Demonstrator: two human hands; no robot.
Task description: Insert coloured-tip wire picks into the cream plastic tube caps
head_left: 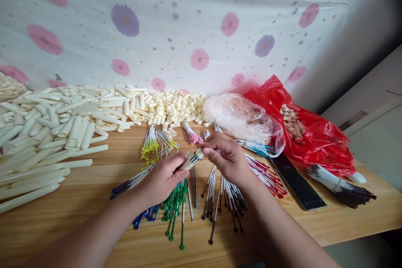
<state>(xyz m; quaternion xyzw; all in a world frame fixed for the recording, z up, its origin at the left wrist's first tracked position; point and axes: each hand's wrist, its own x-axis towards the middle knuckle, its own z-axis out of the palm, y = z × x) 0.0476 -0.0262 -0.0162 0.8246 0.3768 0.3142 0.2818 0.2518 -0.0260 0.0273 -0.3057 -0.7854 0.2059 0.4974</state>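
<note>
My left hand (169, 171) is closed around a cream multicolour pen (192, 159), whose slotted end shows small coloured sliders. The thumb and fingers of my right hand (224, 157) pinch the pen's upper end, so its tip is partly hidden. Beneath my hands, ink refills with coloured ends lie fanned out on the wooden table: green refills (176, 205), blue refills (146, 215), brown refills (211, 197) and black refills (234, 203). Red refills (266, 176) lie beyond my right wrist. Yellow refills (153, 144) and pink refills (193, 135) sit farther back.
A large heap of cream pen barrels (63, 130) covers the left side, with short slotted parts (179, 106) behind. At the right are a clear plastic bag (241, 115), a red bag (317, 142), a black strip (297, 184) and a bundle of dark-ended refills (341, 186).
</note>
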